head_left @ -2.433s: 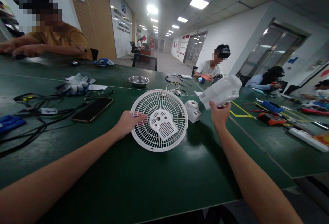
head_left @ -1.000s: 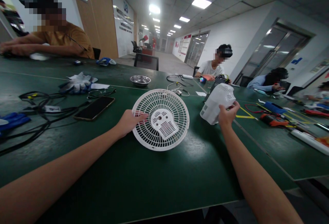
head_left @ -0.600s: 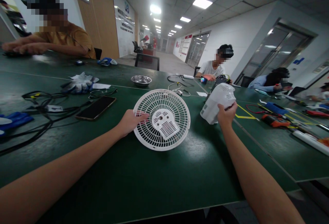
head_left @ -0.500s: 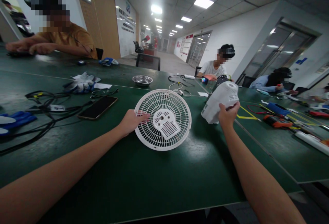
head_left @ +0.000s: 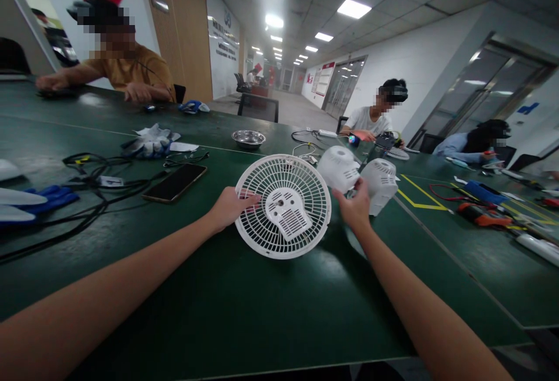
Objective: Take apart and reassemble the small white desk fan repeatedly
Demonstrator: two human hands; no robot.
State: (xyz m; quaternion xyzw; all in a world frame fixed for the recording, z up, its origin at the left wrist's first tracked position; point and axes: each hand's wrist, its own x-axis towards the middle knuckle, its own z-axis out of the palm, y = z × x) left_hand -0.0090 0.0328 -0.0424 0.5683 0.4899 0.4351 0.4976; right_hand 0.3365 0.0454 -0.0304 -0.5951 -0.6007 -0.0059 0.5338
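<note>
Here | left hand (head_left: 227, 207): pinching 1 grille (head_left: 289, 214) | right hand (head_left: 356, 204): pinching 1 housing (head_left: 336, 166) | 1 white shell (head_left: 381, 186) beside

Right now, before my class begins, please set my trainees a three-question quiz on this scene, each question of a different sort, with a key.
1. True or false: the person's left hand is holding the metal bowl.

2. What is the right hand holding?
A) a cable
B) a white vented housing
C) a glove

3. Fill in the missing word: seen by the wearer, the dark phone lies to the ____ of the round white grille.

Key:
1. False; it grips the grille.
2. B
3. left
</note>
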